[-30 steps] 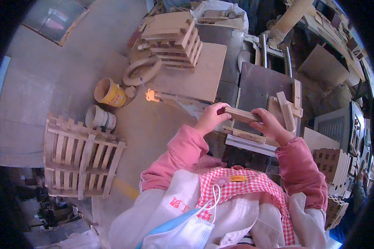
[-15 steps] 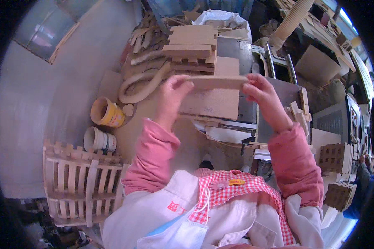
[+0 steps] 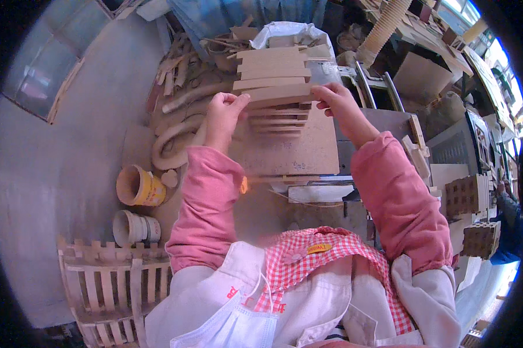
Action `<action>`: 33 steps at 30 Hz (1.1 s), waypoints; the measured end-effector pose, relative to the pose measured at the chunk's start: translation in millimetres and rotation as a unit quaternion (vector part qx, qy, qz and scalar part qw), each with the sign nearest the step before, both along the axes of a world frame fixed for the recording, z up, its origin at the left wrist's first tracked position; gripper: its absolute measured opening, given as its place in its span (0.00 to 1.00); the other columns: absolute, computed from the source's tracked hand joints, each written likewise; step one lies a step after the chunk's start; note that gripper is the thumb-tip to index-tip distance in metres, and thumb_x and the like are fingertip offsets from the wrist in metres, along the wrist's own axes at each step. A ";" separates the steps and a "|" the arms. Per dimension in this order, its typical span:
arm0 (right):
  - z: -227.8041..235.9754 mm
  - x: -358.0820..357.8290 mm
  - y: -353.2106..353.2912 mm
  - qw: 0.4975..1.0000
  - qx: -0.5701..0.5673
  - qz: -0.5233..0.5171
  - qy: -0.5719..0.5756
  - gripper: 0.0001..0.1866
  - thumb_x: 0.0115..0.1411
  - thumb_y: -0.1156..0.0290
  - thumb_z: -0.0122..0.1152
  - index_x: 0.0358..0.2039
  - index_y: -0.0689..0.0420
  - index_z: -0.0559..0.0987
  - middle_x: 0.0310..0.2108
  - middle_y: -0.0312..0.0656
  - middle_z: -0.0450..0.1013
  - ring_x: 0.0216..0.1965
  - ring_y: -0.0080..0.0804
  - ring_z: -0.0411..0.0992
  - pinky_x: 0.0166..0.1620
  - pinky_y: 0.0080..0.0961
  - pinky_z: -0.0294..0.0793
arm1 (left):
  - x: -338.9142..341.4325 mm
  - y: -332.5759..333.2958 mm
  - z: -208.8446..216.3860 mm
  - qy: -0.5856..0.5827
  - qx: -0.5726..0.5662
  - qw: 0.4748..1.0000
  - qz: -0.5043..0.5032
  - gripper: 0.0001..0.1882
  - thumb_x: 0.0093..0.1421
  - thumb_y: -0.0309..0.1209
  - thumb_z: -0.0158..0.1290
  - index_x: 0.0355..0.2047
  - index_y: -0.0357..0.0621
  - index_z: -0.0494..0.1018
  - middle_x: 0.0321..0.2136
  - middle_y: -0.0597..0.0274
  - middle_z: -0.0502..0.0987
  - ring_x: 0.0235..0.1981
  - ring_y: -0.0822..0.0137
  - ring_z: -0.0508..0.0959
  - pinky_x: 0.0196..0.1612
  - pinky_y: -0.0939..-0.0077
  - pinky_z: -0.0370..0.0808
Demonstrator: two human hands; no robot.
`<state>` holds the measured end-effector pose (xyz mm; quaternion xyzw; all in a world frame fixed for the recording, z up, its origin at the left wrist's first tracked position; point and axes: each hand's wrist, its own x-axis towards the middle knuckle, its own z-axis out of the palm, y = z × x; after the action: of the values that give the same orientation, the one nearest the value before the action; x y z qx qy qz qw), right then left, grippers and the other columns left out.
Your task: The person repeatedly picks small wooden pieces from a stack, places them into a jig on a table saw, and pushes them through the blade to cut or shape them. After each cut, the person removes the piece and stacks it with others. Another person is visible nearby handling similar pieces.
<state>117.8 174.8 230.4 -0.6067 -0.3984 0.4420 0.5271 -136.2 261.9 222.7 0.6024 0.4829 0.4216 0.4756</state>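
Left hand [image 3: 224,116] and right hand [image 3: 339,105] pinch the strip's [image 3: 280,96] ends, well beyond the board's [image 3: 285,155] near edge.

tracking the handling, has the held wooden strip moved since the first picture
Yes: the wooden strip has moved forward and left, from near the dark machine table toward the wood stack.

Here's the strip [image 3: 280,96], matt wood, smooth-faced; raw matt wood again in the stack [image 3: 273,65], toward the far edge of a matt, wood-like board [image 3: 305,153]; past that board's near left corner, a smooth plastic bucket [image 3: 152,190]; beyond the far edge, a crinkled, plastic-looking sack [image 3: 275,32].
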 end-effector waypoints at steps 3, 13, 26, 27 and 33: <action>-8.0 0.9 6.2 1.000 -0.015 -0.009 0.003 0.25 0.53 0.53 0.64 0.40 0.61 0.72 0.32 0.38 0.71 0.32 0.24 0.69 0.31 0.21 0.66 | 1.9 6.9 -3.0 0.005 0.010 1.000 -0.001 0.18 0.55 0.39 0.62 0.33 0.39 0.70 0.25 0.65 0.74 0.22 0.74 0.74 0.25 0.80 0.68; -9.8 -2.3 8.5 0.999 -0.052 -0.003 -0.004 0.21 0.56 0.56 0.60 0.42 0.59 0.72 0.32 0.34 0.69 0.29 0.19 0.66 0.30 0.16 0.63 | 7.5 -28.9 -3.4 0.155 0.219 0.963 -0.030 0.08 0.60 0.32 0.55 0.31 0.40 0.74 0.21 0.67 0.76 0.22 0.75 0.75 0.26 0.78 0.71; -7.5 1.6 -8.6 0.981 0.079 -0.049 -0.172 0.19 0.61 0.57 0.57 0.37 0.64 0.76 0.30 0.44 0.75 0.31 0.28 0.71 0.35 0.27 0.71 | 47.2 -16.2 -9.5 0.057 0.003 0.968 -0.245 0.18 0.62 0.39 0.50 0.39 0.35 0.77 0.28 0.59 0.80 0.27 0.72 0.79 0.33 0.76 0.75; -5.9 -0.7 -17.1 0.981 0.066 -0.015 -0.180 0.17 0.61 0.59 0.56 0.36 0.63 0.76 0.28 0.44 0.75 0.30 0.28 0.72 0.34 0.28 0.71 | 48.4 -16.6 -9.4 0.033 -0.034 0.971 -0.236 0.18 0.62 0.41 0.50 0.38 0.35 0.77 0.27 0.58 0.80 0.26 0.72 0.79 0.32 0.76 0.74; -6.7 -20.9 -37.3 0.968 0.138 -0.001 -0.210 0.13 0.62 0.64 0.57 0.37 0.63 0.76 0.29 0.42 0.75 0.30 0.28 0.72 0.36 0.26 0.72 | 22.7 -21.7 0.5 0.096 0.018 0.963 -0.250 0.12 0.64 0.34 0.51 0.36 0.35 0.75 0.32 0.60 0.79 0.26 0.73 0.77 0.31 0.79 0.76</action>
<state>96.9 137.6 223.7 -0.6077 -0.5568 0.2452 0.5105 -113.5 240.2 223.2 0.7502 0.3526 0.2377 0.5063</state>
